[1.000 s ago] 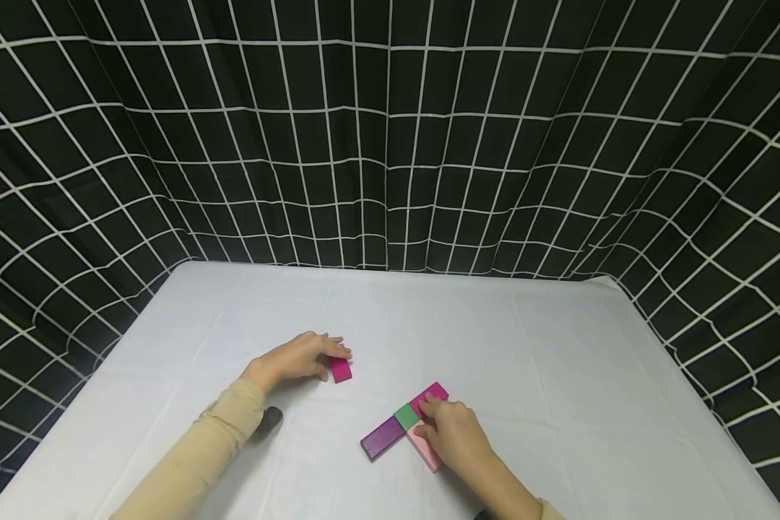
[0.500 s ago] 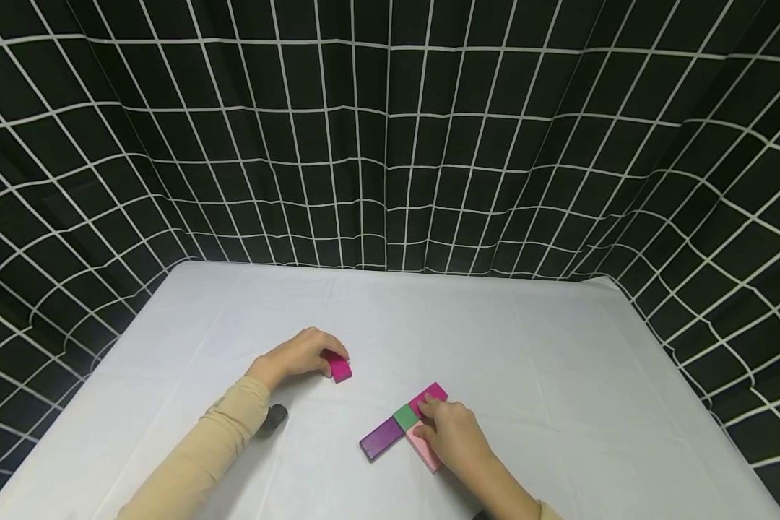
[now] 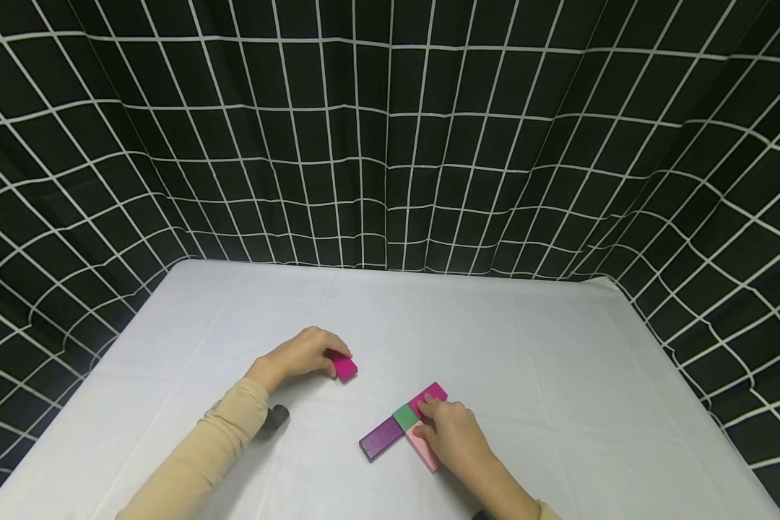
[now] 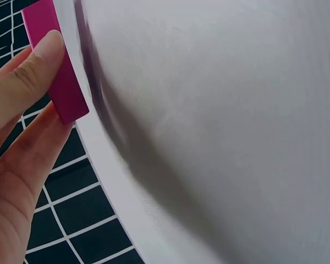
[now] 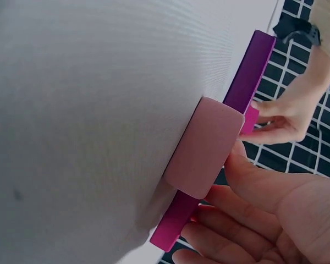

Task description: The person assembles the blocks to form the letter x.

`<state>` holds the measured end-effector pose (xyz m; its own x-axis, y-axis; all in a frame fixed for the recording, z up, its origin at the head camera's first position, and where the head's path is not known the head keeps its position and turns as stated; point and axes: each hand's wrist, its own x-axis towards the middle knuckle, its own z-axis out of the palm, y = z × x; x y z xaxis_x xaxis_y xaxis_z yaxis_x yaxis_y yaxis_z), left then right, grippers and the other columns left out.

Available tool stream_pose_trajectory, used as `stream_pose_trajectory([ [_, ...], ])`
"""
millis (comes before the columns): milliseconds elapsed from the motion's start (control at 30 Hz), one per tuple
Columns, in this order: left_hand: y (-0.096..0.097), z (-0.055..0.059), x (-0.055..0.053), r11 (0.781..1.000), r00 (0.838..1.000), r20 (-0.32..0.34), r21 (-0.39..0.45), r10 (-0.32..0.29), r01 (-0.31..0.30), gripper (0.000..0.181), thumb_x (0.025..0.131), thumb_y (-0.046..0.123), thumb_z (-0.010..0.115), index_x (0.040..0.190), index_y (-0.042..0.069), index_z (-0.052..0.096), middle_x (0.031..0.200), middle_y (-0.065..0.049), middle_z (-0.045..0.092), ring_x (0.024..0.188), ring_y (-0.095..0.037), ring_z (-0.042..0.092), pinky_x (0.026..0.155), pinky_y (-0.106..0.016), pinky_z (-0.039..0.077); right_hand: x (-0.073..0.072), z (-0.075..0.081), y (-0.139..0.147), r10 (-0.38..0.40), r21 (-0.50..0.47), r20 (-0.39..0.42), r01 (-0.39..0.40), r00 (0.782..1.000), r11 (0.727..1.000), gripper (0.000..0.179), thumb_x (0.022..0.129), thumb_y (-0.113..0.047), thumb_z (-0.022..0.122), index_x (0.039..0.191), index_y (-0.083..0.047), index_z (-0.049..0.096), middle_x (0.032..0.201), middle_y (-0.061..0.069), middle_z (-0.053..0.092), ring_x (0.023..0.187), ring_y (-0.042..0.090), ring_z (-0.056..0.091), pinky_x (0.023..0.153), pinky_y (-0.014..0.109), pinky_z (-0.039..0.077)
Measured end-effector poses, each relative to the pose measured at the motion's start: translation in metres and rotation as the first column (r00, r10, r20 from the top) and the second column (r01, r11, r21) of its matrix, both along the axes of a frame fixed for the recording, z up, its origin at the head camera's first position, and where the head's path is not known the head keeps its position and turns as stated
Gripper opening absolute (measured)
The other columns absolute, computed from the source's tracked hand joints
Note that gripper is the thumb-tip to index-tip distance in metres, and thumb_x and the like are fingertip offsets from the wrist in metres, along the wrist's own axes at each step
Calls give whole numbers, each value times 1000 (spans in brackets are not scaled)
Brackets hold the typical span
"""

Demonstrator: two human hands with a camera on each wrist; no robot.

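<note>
My left hand (image 3: 302,355) pinches a magenta block (image 3: 345,367) just above or at the white cloth, left of the other blocks. In the left wrist view the thumb presses one face of this long block (image 4: 71,99), with fingers behind. My right hand (image 3: 458,433) has its thumb on a pink block (image 3: 424,451) and its fingertips on a second magenta block (image 3: 438,391). A small green block (image 3: 406,417) joins these two, and a purple block (image 3: 381,438) extends from its other side. In the right wrist view the pink block (image 5: 206,148) hides the green one.
A white cloth covers the table (image 3: 526,347). Black curtains (image 3: 390,144) with a white grid surround its back and sides. A dark device (image 3: 276,417) sits at the left wrist, close over the cloth.
My left fingers have closed round the loose magenta block, which has turned and shifted slightly right. The right hand and the joined blocks have hardly moved.
</note>
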<state>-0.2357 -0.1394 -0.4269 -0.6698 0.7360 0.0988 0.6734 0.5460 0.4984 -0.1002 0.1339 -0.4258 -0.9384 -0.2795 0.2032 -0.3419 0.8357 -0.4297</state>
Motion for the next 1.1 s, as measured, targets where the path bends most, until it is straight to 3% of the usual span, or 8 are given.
stream_pose_trajectory([
  [433, 9, 4, 8, 999, 999, -34, -51, -18, 16, 32, 76, 11, 81, 107, 5, 74, 103, -3, 73, 99, -19, 65, 92, -38, 48, -1, 1, -1, -14, 4, 20, 14, 1000, 1000, 40, 69, -14, 84, 102, 7, 72, 106, 21, 69, 94, 41, 67, 80, 43, 54],
  [667, 14, 7, 10, 996, 994, -92, -63, -65, 59, 31, 74, 13, 82, 104, 6, 75, 100, -2, 73, 95, -16, 66, 89, -35, 49, -1, 1, 0, -4, -6, 19, 4, 1000, 1000, 40, 70, -14, 83, 102, 8, 72, 106, 22, 69, 94, 41, 67, 78, 42, 55],
  [1100, 28, 8, 13, 990, 985, -131, -98, -114, 102, 31, 74, 14, 83, 103, 7, 76, 98, 0, 73, 93, -14, 65, 89, -32, 48, -1, 1, -1, -23, 21, 17, 23, 1000, 1000, 40, 71, -17, 83, 102, 6, 73, 107, 20, 70, 92, 42, 67, 79, 44, 55],
])
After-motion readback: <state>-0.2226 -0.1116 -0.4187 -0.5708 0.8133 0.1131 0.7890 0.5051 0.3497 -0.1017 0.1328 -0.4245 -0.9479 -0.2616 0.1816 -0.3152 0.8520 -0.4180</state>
